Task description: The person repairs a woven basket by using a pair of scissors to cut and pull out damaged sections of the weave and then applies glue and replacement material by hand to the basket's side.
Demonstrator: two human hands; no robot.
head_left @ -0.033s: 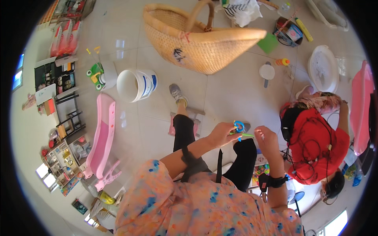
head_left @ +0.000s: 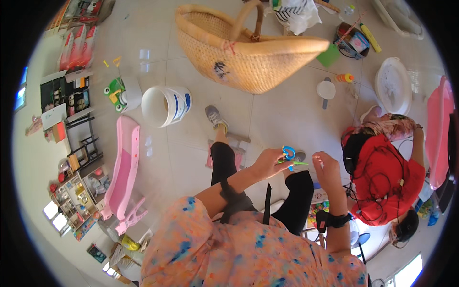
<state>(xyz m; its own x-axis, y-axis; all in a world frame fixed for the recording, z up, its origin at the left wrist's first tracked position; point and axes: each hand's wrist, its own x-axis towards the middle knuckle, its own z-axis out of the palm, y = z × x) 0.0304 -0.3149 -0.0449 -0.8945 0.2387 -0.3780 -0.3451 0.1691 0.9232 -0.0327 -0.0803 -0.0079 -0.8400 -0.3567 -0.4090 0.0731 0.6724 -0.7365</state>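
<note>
Head view gives me both bare hands near the middle, above a pale tiled floor [head_left: 201,148]. On my feed the left hand [head_left: 268,164] is pinching a small scissors-like tool with bright blue looped handles and a thin green strip [head_left: 293,155], thumb and fingers closed on it. The tool sits between the two hands, its green end pointing toward the right hand [head_left: 327,166]. I see that hand raised just beside the tip, fingers curled and apart from it; I cannot tell whether its fingertips hold anything.

Beyond the hands I have a large tan woven basket with an arched handle [head_left: 253,64], and to its lower left a round white plastic bucket with a blue label [head_left: 165,107]. Further left stands a long pink plastic slide [head_left: 123,162]. On the right, a person in a red top [head_left: 385,179] bends over near an oval white basin [head_left: 393,86].
</note>
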